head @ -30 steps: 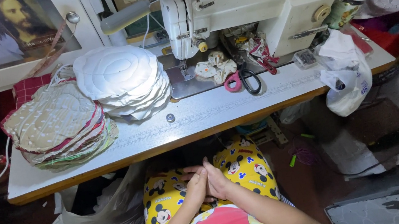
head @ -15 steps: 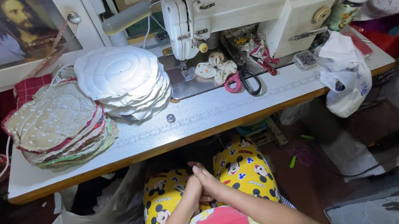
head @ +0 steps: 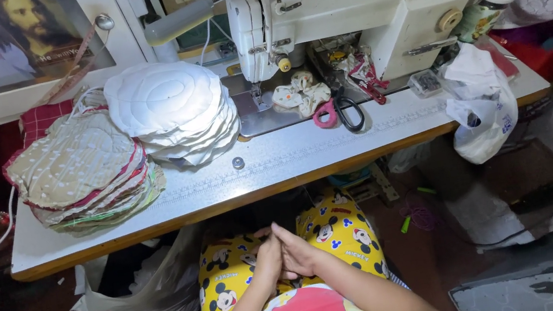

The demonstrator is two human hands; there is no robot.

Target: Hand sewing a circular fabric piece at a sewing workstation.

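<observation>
Grip, left: left hand lies flat, fingers straight and together, palm pressed against the other hand; I see nothing held in it.
Grip, right: right hand meets it palm to palm, fingers laid against the left hand's, nothing pinched that I can make out.
Hands, place: both rest low in the near middle of my view, over the yellow cartoon-print cloth on the lap, below the near edge of the counter.
Nearest work pieces: white quilted round pads sit stacked on the counter, far from the hands and to the left of centre, touching the plate of the sewing machine.
Second stack: beige and multicoloured quilted pads lie piled at the left end of the counter, just beside the white stack.
Machine: white, standing on the far side of the counter, right of centre.
By the needle: a crumpled floral fabric scrap lies on the machine bed, with pink-handled scissors just beside it, nearer to me.
Right end: a white plastic bag hangs over the counter's near right edge.
Below: a pale plastic bag sits on the floor under the counter, left of the lap.
</observation>
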